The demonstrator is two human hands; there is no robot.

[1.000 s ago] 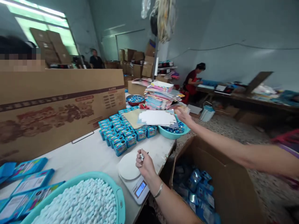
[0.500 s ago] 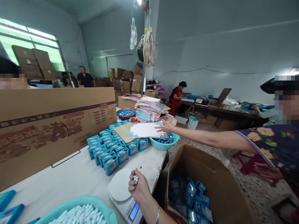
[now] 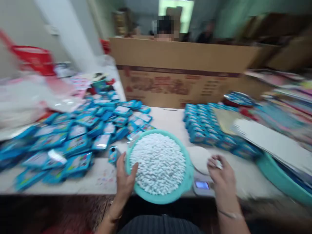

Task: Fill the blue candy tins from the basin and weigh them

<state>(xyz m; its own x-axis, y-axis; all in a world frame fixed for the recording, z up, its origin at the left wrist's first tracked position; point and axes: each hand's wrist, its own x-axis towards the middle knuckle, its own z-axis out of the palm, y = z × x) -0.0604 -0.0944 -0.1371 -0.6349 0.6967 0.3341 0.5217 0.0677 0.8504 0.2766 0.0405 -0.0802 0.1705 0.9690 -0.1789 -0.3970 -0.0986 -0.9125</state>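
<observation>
Holding something white, probably a few pellets (image 3: 219, 164), the right hand (image 3: 221, 172) is curled half closed, its fingers bent in; blur hides how many it has. Just beside its fingertips, on the person's left, sits the scale (image 3: 203, 189): its round plate (image 3: 198, 158) is level with the curled fingers, and its lit display (image 3: 202, 185) is on the side toward the person's body. So the scale's long axis runs roughly away from the body, plate at the far end, and the right hand is clearly the nearer one to it.

Past the scale, further left, stands the basin (image 3: 161, 199), full of white tablets (image 3: 158, 162), close to the table's near edge, almost in front of the person. The left hand (image 3: 125, 180) has hold of its left rim, thumb inside and fingers outside. From the right hand, then, the basin lies leftward with the scale between.

Beyond the left hand, a little blue box (image 3: 113, 154) stands upright near the rim, and flat blue packs (image 3: 78, 143) are heaped to the left. Ahead of the scale I see rows of blue boxes (image 3: 201, 126), and behind everything a long carton (image 3: 185, 60).
</observation>
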